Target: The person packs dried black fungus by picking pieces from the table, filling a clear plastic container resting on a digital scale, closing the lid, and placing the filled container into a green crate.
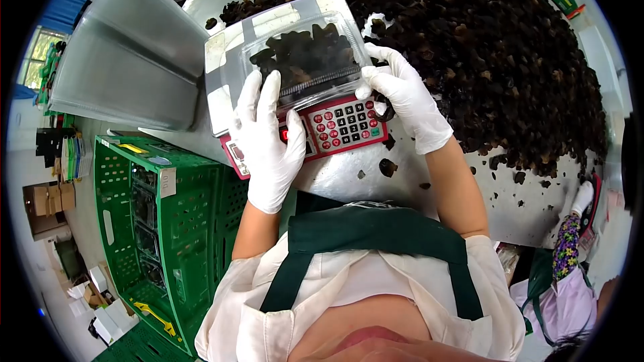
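A clear plastic box [302, 60] with dark, wrinkled pieces inside sits on the scale [225, 70], above its red keypad [345, 124]. My left hand [268, 141], in a white glove, has its fingers apart, with fingertips at the box's near left edge and the thumb over the scale's display. The gloved right hand [406, 94] is at the box's right edge, its fingers bent together around a dark piece [383, 108]. Whether it also grips the box's rim is hard to tell.
A large heap of dark pieces [483, 47] covers the metal table [402, 194]. Stacked clear boxes [131, 53] stand left of the scale. A green crate [168, 228] holding packed boxes is at lower left. A co-worker's gloved hand [583, 198] is at far right.
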